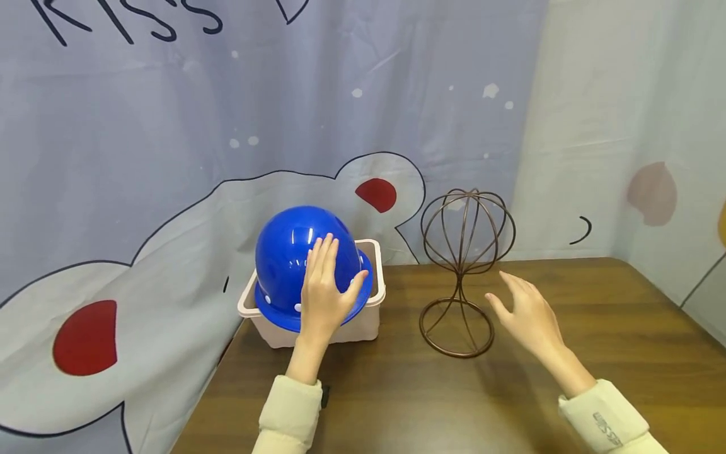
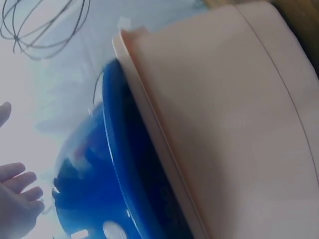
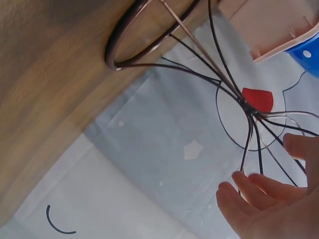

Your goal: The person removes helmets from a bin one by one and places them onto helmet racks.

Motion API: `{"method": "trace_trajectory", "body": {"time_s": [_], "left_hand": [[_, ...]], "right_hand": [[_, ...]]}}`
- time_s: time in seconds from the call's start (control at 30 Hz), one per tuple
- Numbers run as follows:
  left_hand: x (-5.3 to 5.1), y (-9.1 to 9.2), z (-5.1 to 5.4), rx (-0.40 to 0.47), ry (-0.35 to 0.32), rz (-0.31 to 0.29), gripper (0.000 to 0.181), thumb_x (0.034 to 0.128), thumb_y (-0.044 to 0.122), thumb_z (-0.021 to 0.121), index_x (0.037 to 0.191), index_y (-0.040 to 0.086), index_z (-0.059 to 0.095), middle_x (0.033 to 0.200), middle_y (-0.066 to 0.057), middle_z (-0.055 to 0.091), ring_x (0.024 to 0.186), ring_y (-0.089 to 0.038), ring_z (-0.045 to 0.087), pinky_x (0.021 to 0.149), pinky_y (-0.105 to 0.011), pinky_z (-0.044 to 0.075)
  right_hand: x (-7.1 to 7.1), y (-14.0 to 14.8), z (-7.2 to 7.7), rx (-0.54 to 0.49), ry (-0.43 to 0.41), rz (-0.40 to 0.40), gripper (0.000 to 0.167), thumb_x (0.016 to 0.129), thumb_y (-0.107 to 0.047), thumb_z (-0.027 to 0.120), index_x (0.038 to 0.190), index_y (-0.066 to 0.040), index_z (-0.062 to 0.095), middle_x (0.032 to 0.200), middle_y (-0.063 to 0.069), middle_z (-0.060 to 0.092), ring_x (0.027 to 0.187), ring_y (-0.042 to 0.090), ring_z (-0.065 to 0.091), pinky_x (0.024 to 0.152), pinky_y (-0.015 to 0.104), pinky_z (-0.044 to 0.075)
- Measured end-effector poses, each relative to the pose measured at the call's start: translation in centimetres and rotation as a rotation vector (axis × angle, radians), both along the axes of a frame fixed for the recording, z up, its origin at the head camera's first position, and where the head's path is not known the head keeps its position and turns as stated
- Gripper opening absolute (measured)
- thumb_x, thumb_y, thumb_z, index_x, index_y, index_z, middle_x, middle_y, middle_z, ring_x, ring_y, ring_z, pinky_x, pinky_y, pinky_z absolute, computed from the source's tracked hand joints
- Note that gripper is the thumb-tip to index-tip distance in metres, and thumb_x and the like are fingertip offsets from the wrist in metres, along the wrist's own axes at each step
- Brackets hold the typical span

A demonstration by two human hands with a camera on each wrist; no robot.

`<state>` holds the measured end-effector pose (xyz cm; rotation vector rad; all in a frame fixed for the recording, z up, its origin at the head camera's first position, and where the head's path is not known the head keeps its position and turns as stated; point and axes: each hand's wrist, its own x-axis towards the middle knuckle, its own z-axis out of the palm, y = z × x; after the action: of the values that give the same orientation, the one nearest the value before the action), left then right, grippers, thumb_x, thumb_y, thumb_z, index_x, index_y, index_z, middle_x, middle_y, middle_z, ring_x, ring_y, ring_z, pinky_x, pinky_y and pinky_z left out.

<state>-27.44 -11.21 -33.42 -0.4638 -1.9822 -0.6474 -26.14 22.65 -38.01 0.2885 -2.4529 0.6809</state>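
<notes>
A blue hard hat (image 1: pixel 283 258) sits brim down on the pale pink bin (image 1: pixel 363 325), its dome upward and its brim across the rim. In front of the dome is my left hand (image 1: pixel 324 296), fingers straight and thumb spread. The left wrist view shows the fingers (image 2: pixel 20 181) apart from the hat. Right of the bin stands a brown wire hat stand (image 1: pixel 459 275), with a round cage top and ring base. My right hand (image 1: pixel 529 313) hovers to the right of the stand, fingers loosely extended, holding nothing. In the right wrist view the stand's wires (image 3: pixel 251 112) pass behind the fingers.
Everything rests on a brown wooden table (image 1: pixel 397 403). A printed curtain (image 1: pixel 170 126) hangs behind it, close to the table's back edge. A small dark object (image 1: pixel 325 396) shows beside my left sleeve.
</notes>
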Motion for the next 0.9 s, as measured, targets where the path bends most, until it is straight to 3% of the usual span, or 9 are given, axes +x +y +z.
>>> {"method": "trace_trajectory", "body": {"time_s": [0.17,0.37,0.7,0.9], "left_hand": [[0.2,-2.3,0.0,0.063,0.022,0.037,0.071,0.0790,0.024,0.078,0.136,-0.008,0.050,0.144,-0.026,0.048,0.136,-0.046,0.041,0.112,-0.059,0.030],[0.6,-5.0,-0.7,0.099,0.019,0.105,0.072,0.0784,0.024,0.078,0.136,-0.009,0.049,0.146,-0.026,0.045,0.136,-0.047,0.040,0.111,-0.060,0.031],[1.3,-8.5,-1.9,0.199,-0.064,0.168,0.075,0.0816,0.025,0.077,0.142,-0.006,0.044,0.150,-0.024,0.041,0.141,-0.044,0.036,0.108,-0.065,0.031],[1.3,-10.3,-2.9,0.272,-0.139,0.209,0.072,0.0862,0.026,0.073,0.143,-0.007,0.042,0.152,-0.024,0.038,0.143,-0.042,0.032,0.113,-0.060,0.028]], "right_hand": [[0.3,-0.6,-0.5,-0.017,-0.053,0.013,0.045,0.095,-0.029,0.060,0.126,0.004,0.060,0.127,0.028,0.060,0.117,0.050,0.054,0.094,0.061,0.043],[0.2,-2.4,-1.3,-0.048,-0.101,0.067,0.044,0.096,-0.029,0.059,0.125,0.004,0.060,0.125,0.028,0.061,0.116,0.050,0.055,0.094,0.061,0.044],[-1.3,-6.5,-2.0,-0.104,-0.091,0.165,0.041,0.096,-0.025,0.061,0.125,0.004,0.061,0.122,0.025,0.065,0.114,0.044,0.059,0.095,0.056,0.047],[-2.4,-8.8,-2.1,-0.126,-0.130,0.232,0.040,0.097,-0.024,0.059,0.126,0.003,0.060,0.123,0.023,0.065,0.114,0.041,0.060,0.095,0.054,0.048]]}}
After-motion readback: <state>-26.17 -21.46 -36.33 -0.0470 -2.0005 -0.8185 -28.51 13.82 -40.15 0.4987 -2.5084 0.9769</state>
